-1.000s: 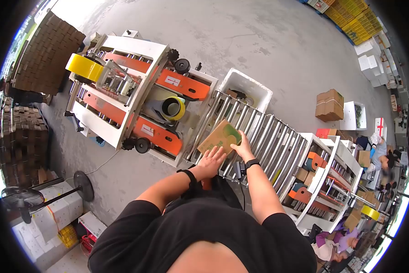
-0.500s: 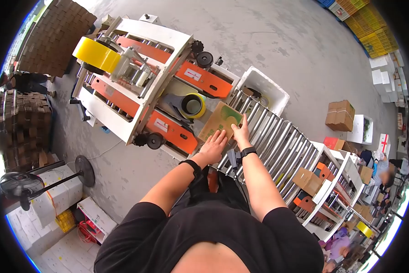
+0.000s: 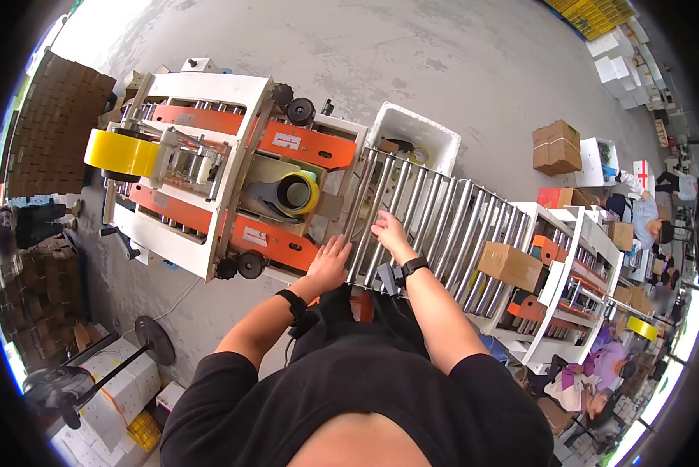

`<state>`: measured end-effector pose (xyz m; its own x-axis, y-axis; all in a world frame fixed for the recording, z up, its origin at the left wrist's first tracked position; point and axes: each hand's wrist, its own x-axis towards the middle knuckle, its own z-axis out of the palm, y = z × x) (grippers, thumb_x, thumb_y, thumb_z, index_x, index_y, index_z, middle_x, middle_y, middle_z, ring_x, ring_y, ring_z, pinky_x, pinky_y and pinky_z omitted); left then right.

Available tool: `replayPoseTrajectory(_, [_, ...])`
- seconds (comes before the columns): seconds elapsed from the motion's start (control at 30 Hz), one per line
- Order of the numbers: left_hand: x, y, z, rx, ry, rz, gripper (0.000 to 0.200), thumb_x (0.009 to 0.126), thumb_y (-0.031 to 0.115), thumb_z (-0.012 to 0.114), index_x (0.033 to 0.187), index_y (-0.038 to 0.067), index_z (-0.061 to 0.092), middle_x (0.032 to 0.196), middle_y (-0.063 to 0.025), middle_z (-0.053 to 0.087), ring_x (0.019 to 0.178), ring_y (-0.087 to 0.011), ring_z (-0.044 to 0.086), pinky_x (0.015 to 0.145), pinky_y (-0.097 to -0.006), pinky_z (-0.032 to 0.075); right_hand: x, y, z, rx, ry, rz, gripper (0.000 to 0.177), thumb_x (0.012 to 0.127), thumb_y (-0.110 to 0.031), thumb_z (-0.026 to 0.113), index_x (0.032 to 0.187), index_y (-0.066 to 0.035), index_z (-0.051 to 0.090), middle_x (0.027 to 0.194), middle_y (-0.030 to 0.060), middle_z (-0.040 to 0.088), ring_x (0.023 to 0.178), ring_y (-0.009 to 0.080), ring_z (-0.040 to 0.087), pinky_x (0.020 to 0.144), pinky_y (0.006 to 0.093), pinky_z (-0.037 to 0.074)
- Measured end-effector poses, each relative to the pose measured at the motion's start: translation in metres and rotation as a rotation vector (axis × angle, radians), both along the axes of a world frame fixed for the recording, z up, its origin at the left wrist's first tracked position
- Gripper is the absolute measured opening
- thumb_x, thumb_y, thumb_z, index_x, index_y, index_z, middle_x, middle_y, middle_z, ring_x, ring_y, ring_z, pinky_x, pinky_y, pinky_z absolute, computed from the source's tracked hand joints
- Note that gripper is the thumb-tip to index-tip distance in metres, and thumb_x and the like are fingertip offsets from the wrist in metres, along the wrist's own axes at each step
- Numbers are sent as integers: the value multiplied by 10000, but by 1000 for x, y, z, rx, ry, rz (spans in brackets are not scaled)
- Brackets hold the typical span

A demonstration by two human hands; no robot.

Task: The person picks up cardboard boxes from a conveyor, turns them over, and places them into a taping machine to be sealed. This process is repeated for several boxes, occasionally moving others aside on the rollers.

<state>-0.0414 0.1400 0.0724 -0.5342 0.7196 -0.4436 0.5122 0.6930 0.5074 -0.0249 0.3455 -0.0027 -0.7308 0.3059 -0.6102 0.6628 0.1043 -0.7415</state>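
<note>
My left hand (image 3: pixel 330 266) is open, fingers stretched, beside the end of the orange side belt (image 3: pixel 275 247) of a tape sealing machine (image 3: pixel 233 179). Over the metal roller conveyor (image 3: pixel 443 210) hangs my right hand (image 3: pixel 390 235), open and holding nothing, its fingers loosely bent. Between the machine's orange belts sits a grey tape head with a yellow-rimmed tape roll (image 3: pixel 312 192). A small brown cardboard-coloured patch (image 3: pixel 330 207) shows beside that roll. Further along the rollers, to the right, lies a brown carton (image 3: pixel 511 266).
A white foam bin (image 3: pixel 447 140) stands against the conveyor's far side. A second sealing machine (image 3: pixel 571 284) is at the right, with several people beyond it. A standing fan (image 3: pixel 153 339) is at lower left, near stacked flat cartons (image 3: pixel 57 124).
The green-printed carton that both hands held on the rollers is gone from them. My hands have come apart, the left moving left. The whole view has shifted.
</note>
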Motion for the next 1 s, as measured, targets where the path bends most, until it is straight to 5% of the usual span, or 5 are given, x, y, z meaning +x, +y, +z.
replayPoseTrajectory(0.3, [14,27,-9,-153,-290,-206,555,734,198,574,1241,45,410,1209,-191,479,1095,-347,479,913,-413,406,173,80,30,529,-43,-66,420,691,-108,656,1092,-48,548,942,142,608,890,263,586,817,360,462])
replayPoseTrajectory(0.37, [15,36,-4,-183,-273,-222,538,737,196,563,1232,40,421,1138,-197,527,1051,-351,509,893,-418,415,208,103,33,882,121,-17,506,669,-104,667,1140,-37,497,1073,162,537,1039,313,498,918,380,391])
replayPoseTrajectory(0.5, [21,59,-7,-234,-244,-241,449,741,180,541,1159,38,461,1096,-194,551,1040,-348,517,877,-423,421,223,160,89,971,101,-122,769,608,-171,751,1268,-80,366,1297,148,330,1178,349,347,969,420,338])
replayPoseTrajectory(0.7, [49,100,9,-208,-201,-153,373,746,171,520,1099,53,498,1051,-180,569,1018,-344,530,844,-441,433,229,269,110,1126,-411,455,1161,498,-224,829,1406,-163,108,1460,111,84,1342,314,101,1086,464,135])
replayPoseTrajectory(1.0, [99,139,10,-156,-266,-5,641,748,188,570,1305,25,299,1207,-246,460,1075,-378,489,910,-421,406,175,271,122,854,-170,712,1108,421,-246,776,1359,-102,203,1249,126,363,1202,311,318,1004,459,261])
